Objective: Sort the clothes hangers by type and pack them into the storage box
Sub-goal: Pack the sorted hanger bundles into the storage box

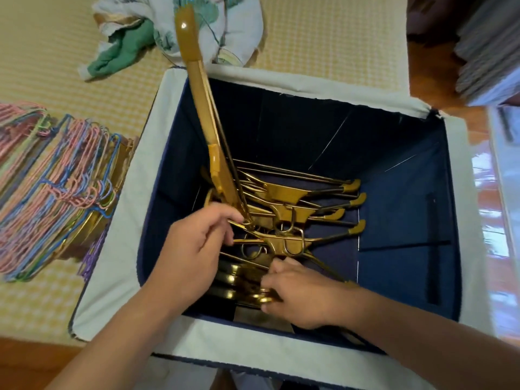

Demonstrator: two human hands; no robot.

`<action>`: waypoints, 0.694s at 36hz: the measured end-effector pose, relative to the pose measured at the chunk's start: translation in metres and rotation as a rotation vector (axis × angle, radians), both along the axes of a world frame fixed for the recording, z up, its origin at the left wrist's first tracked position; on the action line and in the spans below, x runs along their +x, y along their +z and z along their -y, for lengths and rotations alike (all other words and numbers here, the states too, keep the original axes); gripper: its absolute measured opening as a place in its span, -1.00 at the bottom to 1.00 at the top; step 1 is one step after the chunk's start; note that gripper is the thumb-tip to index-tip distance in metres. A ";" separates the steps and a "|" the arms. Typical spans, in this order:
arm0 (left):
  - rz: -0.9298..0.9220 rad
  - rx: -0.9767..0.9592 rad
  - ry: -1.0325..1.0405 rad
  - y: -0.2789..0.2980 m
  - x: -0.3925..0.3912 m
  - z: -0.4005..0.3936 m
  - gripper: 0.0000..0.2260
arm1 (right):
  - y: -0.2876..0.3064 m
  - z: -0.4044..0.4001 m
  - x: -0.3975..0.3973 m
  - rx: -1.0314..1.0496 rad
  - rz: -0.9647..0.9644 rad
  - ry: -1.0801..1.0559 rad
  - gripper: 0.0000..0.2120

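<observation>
**Q:** Yellow checked bedding point(323, 43) under everything, then. Where do the hangers sit?

**A:** Your gold hangers point(284, 192) lie in a fanned stack on the floor of the navy storage box point(408, 209), hooks gathered toward you and arms spreading to your right. One gold hanger point(197, 88) stands steeply on end, its lower end down among the others and its upper end leaning past the far rim.

**Q:** And my hands?

**A:** Your left hand point(194, 249) is inside the box with fingers curled, pinching thin gold metal at the foot of that upright hanger; I judge you hold it there to steer it down flat onto the stack. Your right hand point(298, 296) is curled over the near ends of the stack, gripping them, probably to keep the pile from sliding while the other one settles.

**Q:** What about the other type?

**A:** Thin wire hangers point(56, 187) in pink, blue and purple lie in a bundle on the bedding just left of the box, with a few gold pieces under them. That heap looks sorted but unpacked, so the right side of the box is likely left open for it.

**Q:** Anything beyond that?

**A:** Crumpled white and green cloth point(168, 32) lies past the far rim.

**Q:** Any labels or writing?

**A:** None that I can read on the box or hangers.
</observation>
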State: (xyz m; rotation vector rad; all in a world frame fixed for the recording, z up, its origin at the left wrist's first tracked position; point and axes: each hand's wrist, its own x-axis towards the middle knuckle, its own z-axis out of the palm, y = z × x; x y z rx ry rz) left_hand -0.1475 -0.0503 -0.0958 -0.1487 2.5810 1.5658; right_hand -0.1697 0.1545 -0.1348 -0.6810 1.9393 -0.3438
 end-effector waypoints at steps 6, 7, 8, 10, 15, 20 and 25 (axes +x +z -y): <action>0.323 -0.042 -0.374 -0.008 0.000 -0.006 -0.82 | 0.001 0.013 -0.011 0.024 0.018 -0.306 -0.82; 0.326 -0.060 -0.427 -0.010 -0.001 -0.009 -0.84 | 0.001 0.013 -0.013 0.023 0.061 -0.346 -0.79; 0.330 -0.073 -0.481 -0.011 -0.001 -0.010 -0.84 | 0.000 0.013 -0.015 0.015 0.097 -0.360 -0.78; 0.362 -0.058 -0.560 -0.011 -0.001 -0.013 -0.79 | -0.001 0.010 -0.018 -0.018 0.172 -0.362 -0.82; 0.501 0.038 -0.651 -0.007 0.001 -0.014 -0.58 | 0.000 -0.008 -0.021 -0.040 0.453 -0.414 -0.91; 0.663 0.074 -0.797 -0.007 -0.003 -0.015 -0.51 | -0.014 -0.016 -0.016 0.031 0.834 -0.639 -0.64; 0.760 -0.089 -0.881 -0.021 0.003 -0.015 -0.62 | -0.027 -0.009 -0.034 0.031 0.063 -0.606 -0.30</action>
